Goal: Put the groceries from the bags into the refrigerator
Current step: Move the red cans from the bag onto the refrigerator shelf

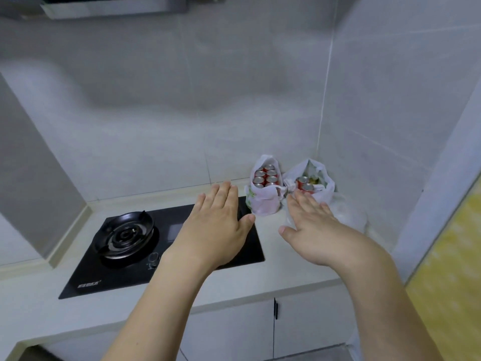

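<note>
Two white plastic bags stand in the back right corner of the counter. The left bag [264,201] holds several red cans [265,175] upright. In the right bag [325,190] there are two red cans [304,185] and some greenish items behind them. My left hand [218,222] hovers flat, fingers straight, over the hob just left of the left bag. My right hand [312,225] is stretched out flat in front of the right bag, its fingertips at the bag's knotted handles. Neither hand holds anything. No refrigerator is in view.
A black glass hob [86,277] with one burner [125,237] lies on the pale counter [286,272] to the left. Tiled walls close the corner behind the bags. White cabinet doors [307,321] are below, and a yellow surface [447,277] is at far right.
</note>
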A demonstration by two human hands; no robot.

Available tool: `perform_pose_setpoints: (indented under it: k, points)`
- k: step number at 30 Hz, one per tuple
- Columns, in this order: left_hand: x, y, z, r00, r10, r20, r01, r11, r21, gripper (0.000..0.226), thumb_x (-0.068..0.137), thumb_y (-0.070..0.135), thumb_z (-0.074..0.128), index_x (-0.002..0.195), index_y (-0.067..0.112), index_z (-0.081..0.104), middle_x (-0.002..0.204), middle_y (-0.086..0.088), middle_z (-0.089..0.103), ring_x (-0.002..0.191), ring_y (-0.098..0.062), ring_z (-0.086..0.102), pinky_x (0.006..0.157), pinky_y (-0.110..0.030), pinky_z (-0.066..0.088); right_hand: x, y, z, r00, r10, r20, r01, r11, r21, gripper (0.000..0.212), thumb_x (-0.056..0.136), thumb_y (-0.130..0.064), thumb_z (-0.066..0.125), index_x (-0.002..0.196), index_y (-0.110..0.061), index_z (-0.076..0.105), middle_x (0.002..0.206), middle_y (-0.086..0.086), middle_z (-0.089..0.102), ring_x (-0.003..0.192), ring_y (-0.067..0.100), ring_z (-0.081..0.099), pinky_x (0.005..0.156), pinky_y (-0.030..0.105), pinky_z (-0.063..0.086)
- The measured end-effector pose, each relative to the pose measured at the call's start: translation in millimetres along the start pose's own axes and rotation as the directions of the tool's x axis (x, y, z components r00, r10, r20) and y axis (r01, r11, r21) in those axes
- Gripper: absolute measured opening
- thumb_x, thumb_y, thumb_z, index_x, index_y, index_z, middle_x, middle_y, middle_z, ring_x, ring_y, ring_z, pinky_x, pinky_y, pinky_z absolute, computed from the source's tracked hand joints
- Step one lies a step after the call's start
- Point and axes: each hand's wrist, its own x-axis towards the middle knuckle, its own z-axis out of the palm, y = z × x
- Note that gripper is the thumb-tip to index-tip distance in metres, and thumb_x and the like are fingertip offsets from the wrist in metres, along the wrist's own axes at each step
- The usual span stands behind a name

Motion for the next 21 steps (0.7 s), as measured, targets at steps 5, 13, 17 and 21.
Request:
perform_pose_setpoints:
  k: [5,13,17,21]
  points:
    - [72,-1,1,1.0,0.017,-0.002,-0.017,1.0,-0.003,0.071,0.103,0.054,0.021,0.158,0.017,-0.005,0.166,0.001,-0.013,0.152,-0.015,-0.014,0.123,-0.034,-0.006,63,26,-15,1.0,0.01,-0.002,-0.01,1.0,0.014,0.067,0.105,-0.038,0.027,0.155,-0.014,-0.011,0.161,0.004,-0.022,0.149,0.018,-0.02,0.12,0.035,-0.011]
    - [154,-25,19,0.997,-0.032,0.07,0.035,0.999,-0.039,0.074,0.102,0.056,0.021,0.158,0.017,-0.006,0.165,0.002,-0.015,0.151,-0.014,-0.016,0.123,-0.034,-0.008,154,43,-18,0.999,-0.007,0.031,0.005,0.998,0.069,0.067,0.105,-0.039,0.027,0.156,-0.015,-0.01,0.162,0.003,-0.019,0.149,0.017,-0.018,0.119,0.032,-0.01]
    - [195,-41,22,0.997,-0.032,0.076,0.035,0.999,-0.034,0.074,0.102,0.056,0.02,0.158,0.016,-0.007,0.165,0.001,-0.014,0.152,-0.015,-0.015,0.123,-0.035,-0.007,197,47,-19,0.999,-0.001,0.034,-0.001,0.997,0.076,0.068,0.105,-0.039,0.029,0.156,-0.015,-0.009,0.163,0.003,-0.018,0.15,0.018,-0.015,0.119,0.033,-0.009]
    - [240,-54,29,0.996,0.002,0.086,0.002,0.999,-0.05,0.074,0.102,0.056,0.021,0.158,0.017,-0.005,0.166,0.002,-0.013,0.152,-0.015,-0.015,0.124,-0.037,-0.007,238,51,-20,0.999,0.021,0.033,-0.023,0.996,0.085,0.067,0.104,-0.037,0.03,0.156,-0.015,-0.008,0.163,0.002,-0.015,0.15,0.018,-0.013,0.122,0.035,-0.005]
